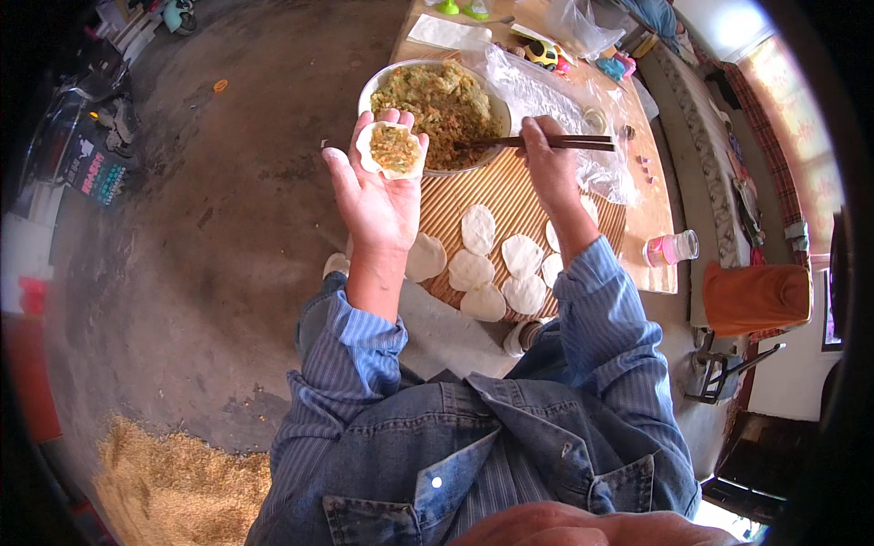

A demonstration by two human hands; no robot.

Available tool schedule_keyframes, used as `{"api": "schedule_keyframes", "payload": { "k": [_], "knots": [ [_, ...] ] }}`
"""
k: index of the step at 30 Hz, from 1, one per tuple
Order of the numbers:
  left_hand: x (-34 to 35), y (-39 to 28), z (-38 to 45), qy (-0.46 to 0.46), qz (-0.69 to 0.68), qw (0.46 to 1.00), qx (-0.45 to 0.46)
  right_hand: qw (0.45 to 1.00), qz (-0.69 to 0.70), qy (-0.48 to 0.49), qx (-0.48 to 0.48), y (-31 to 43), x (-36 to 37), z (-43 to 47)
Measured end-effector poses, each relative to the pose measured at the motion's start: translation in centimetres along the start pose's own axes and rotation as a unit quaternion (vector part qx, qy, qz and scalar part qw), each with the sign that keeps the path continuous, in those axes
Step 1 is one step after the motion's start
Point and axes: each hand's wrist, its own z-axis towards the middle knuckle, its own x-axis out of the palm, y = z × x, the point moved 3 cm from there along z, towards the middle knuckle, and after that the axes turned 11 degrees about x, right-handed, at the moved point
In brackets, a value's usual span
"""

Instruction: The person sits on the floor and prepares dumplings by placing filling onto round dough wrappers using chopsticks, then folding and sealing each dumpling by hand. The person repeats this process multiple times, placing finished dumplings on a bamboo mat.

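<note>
My left hand [379, 208] is held palm up, with a round dumpling wrapper [366, 158] resting on its fingers. A patch of chopped vegetable filling [395, 147] covers the wrapper's middle, and its edge is still unfolded. In my right hand [552, 167] is a pair of dark chopsticks [584, 142], their tips in the filling of a large bowl [367, 92]. That bowl stands just beyond my left hand, heaped with the mixture. Several bare dough wrappers [471, 270] lie on a ribbed mat [440, 198] below my hands, some overlapping; my right forearm partly hides a few.
A clear plastic bag [546, 102] spreads beside the bowl on the wooden table [659, 225]. A glass jar [671, 248] lies near the table's right edge. Farther back is a toy car [541, 54]. Loose grain [184, 484] is heaped on the floor at lower left.
</note>
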Motion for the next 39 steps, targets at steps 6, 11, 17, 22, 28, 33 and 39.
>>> {"api": "schedule_keyframes", "payload": {
  "k": [6, 11, 17, 22, 28, 33, 39],
  "knots": [
    [0.6, 0.6, -1.9, 0.042, 0.003, 0.998, -0.054, 0.998, 0.025, 0.035, 0.044, -1.5, -0.3, -1.4],
    [1.3, 1.5, -4.8, 0.071, -0.011, 0.99, -0.119, 0.994, -0.092, 0.057, -0.006, 0.2, -2.6, -8.3],
    [1.9, 3.0, -8.3, 0.085, -0.016, 0.975, -0.207, 0.911, -0.157, -0.011, -0.381, 3.8, -4.6, -12.6],
    [1.8, 4.1, -10.2, 0.083, -0.023, 0.959, -0.269, 0.895, -0.142, -0.007, -0.422, 2.3, -4.8, -12.9],
    [1.4, 5.1, -10.8, 0.123, -0.007, 0.944, -0.306, 0.917, -0.105, 0.021, -0.385, 1.5, -5.3, -11.9],
    [1.4, 5.7, -11.0, 0.207, 0.064, 0.926, -0.308, 0.94, -0.085, 0.046, -0.326, 0.9, -5.8, -11.3],
    [1.3, 5.4, -11.2, 0.342, 0.271, 0.867, -0.241, 0.969, -0.042, 0.115, -0.214, 0.2, -6.0, -11.6]
  ]
}}
